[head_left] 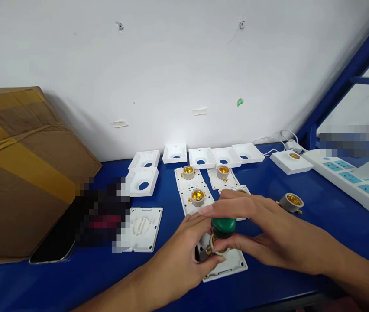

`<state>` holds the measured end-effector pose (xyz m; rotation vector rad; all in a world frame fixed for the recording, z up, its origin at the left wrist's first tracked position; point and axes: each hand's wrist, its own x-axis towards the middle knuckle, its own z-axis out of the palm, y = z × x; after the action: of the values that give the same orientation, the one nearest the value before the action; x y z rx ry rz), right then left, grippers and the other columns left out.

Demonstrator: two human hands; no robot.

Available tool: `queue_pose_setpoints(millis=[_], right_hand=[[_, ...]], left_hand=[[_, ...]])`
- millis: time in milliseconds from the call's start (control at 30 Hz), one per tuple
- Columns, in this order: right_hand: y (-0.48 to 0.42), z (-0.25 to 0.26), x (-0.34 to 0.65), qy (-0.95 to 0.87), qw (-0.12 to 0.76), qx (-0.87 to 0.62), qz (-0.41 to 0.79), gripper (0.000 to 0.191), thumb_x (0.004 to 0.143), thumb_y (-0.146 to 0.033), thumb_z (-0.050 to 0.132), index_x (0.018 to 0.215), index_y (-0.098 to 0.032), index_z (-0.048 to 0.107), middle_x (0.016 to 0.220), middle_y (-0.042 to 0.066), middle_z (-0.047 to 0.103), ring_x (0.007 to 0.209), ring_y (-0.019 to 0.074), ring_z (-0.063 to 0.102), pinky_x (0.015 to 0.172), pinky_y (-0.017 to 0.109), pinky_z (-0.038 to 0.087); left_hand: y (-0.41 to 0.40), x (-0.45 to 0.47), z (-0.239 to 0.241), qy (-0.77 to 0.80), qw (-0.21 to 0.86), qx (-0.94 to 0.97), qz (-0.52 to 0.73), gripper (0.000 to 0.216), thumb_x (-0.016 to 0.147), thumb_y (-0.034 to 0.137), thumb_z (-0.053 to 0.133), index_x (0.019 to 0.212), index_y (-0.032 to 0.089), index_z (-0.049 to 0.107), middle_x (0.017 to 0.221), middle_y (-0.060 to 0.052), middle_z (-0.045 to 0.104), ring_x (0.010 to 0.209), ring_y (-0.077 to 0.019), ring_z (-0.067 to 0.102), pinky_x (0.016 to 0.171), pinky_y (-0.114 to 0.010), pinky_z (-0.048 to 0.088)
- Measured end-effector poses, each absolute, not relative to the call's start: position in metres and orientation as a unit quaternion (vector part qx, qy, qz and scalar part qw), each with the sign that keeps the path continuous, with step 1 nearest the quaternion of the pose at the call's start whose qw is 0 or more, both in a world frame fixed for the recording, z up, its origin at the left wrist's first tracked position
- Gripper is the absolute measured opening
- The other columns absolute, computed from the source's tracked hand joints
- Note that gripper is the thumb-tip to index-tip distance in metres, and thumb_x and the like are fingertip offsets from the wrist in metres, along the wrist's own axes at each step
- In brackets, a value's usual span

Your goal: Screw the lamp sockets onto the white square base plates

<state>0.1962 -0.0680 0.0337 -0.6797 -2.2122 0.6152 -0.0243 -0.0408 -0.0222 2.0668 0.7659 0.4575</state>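
Note:
My right hand (252,225) is closed around the green handle of a screwdriver (224,227), which stands upright over a lamp socket (218,248). The fingers hide most of its shaft. My left hand (194,247) grips the side of that socket, thumb in front. Under both hands lies a white square base plate (233,264). Just beyond, another plate carries a brass-lined socket (198,197). Farther back are two more plates with a socket (189,172) and a socket (223,172). To the right of my right hand a loose socket (291,203) rests on the table.
White square covers (200,157) with round holes line the wall. A bare base plate (145,229) lies left. A cardboard box (25,173) stands at far left. At right are an assembled lamp holder (291,161) and a power strip (350,182) on the blue table (171,186).

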Motion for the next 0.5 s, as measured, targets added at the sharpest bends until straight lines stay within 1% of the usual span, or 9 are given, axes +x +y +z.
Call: queue_pose_setpoints(millis=[67, 100, 167, 233, 300, 367, 400, 500], right_hand=[[-0.067, 0.030, 0.193, -0.861, 0.379, -0.255, 0.221, 0.049, 0.104, -0.022, 0.065, 0.150, -0.026, 0.047, 0.108, 0.003, 0.069, 0.089, 0.0148, 0.064, 0.080, 0.027, 0.056], [-0.067, 0.028, 0.192, -0.864, 0.378, -0.258, 0.210, 0.051, 0.104, -0.024, 0.065, 0.151, -0.026, 0.046, 0.109, 0.004, 0.069, 0.089, 0.0151, 0.064, 0.079, 0.028, 0.056], [-0.068, 0.027, 0.192, -0.866, 0.366, -0.276, 0.200, 0.054, 0.106, -0.028, 0.063, 0.155, -0.028, 0.041, 0.117, 0.006, 0.070, 0.095, 0.0167, 0.066, 0.084, 0.030, 0.056], [-0.069, 0.029, 0.195, -0.859, 0.350, -0.298, 0.224, 0.059, 0.106, -0.030, 0.062, 0.159, -0.034, 0.036, 0.128, 0.006, 0.069, 0.102, 0.0179, 0.068, 0.087, 0.031, 0.057], [-0.071, 0.032, 0.199, -0.849, 0.337, -0.308, 0.267, 0.063, 0.106, -0.029, 0.062, 0.161, -0.040, 0.033, 0.134, 0.004, 0.068, 0.101, 0.0170, 0.069, 0.081, 0.028, 0.058], [-0.071, 0.034, 0.201, -0.842, 0.343, -0.295, 0.293, 0.065, 0.105, -0.026, 0.063, 0.161, -0.043, 0.033, 0.129, 0.002, 0.070, 0.094, 0.0154, 0.069, 0.076, 0.026, 0.057], [-0.071, 0.034, 0.201, -0.842, 0.353, -0.281, 0.295, 0.065, 0.105, -0.024, 0.064, 0.160, -0.042, 0.034, 0.123, 0.001, 0.071, 0.092, 0.0149, 0.069, 0.076, 0.026, 0.056], [-0.068, 0.030, 0.198, -0.846, 0.382, -0.249, 0.276, 0.058, 0.104, -0.019, 0.066, 0.155, -0.033, 0.043, 0.107, 0.001, 0.068, 0.089, 0.0144, 0.064, 0.078, 0.028, 0.052]], left_hand=[[-0.041, -0.024, -0.021, 0.318, 0.434, 0.823, 0.181, 0.035, 0.090, 0.024, 0.077, 0.123, 0.028, 0.067, 0.128, -0.006, 0.072, 0.125, -0.0324, 0.064, 0.111, -0.049, 0.051], [-0.041, -0.024, -0.021, 0.321, 0.434, 0.822, 0.181, 0.033, 0.090, 0.024, 0.078, 0.120, 0.027, 0.068, 0.127, -0.006, 0.072, 0.125, -0.0326, 0.064, 0.110, -0.049, 0.052], [-0.042, -0.024, -0.021, 0.318, 0.434, 0.823, 0.182, 0.028, 0.089, 0.024, 0.078, 0.115, 0.027, 0.068, 0.127, -0.006, 0.071, 0.122, -0.0317, 0.065, 0.107, -0.047, 0.054], [-0.042, -0.024, -0.021, 0.315, 0.440, 0.823, 0.174, 0.025, 0.090, 0.023, 0.077, 0.113, 0.027, 0.068, 0.125, -0.005, 0.070, 0.117, -0.0296, 0.066, 0.104, -0.045, 0.055], [-0.042, -0.024, -0.020, 0.318, 0.447, 0.819, 0.168, 0.026, 0.091, 0.022, 0.077, 0.114, 0.027, 0.066, 0.123, -0.005, 0.070, 0.115, -0.0283, 0.067, 0.103, -0.044, 0.055], [-0.042, -0.024, -0.021, 0.318, 0.451, 0.816, 0.173, 0.029, 0.090, 0.021, 0.077, 0.116, 0.026, 0.064, 0.123, -0.005, 0.070, 0.115, -0.0280, 0.066, 0.104, -0.044, 0.055], [-0.042, -0.025, -0.021, 0.316, 0.449, 0.817, 0.176, 0.030, 0.090, 0.021, 0.077, 0.117, 0.026, 0.064, 0.123, -0.005, 0.070, 0.115, -0.0279, 0.066, 0.104, -0.044, 0.054], [-0.042, -0.025, -0.022, 0.310, 0.432, 0.826, 0.186, 0.032, 0.090, 0.023, 0.078, 0.119, 0.027, 0.065, 0.123, -0.005, 0.069, 0.113, -0.0278, 0.066, 0.102, -0.043, 0.055]])
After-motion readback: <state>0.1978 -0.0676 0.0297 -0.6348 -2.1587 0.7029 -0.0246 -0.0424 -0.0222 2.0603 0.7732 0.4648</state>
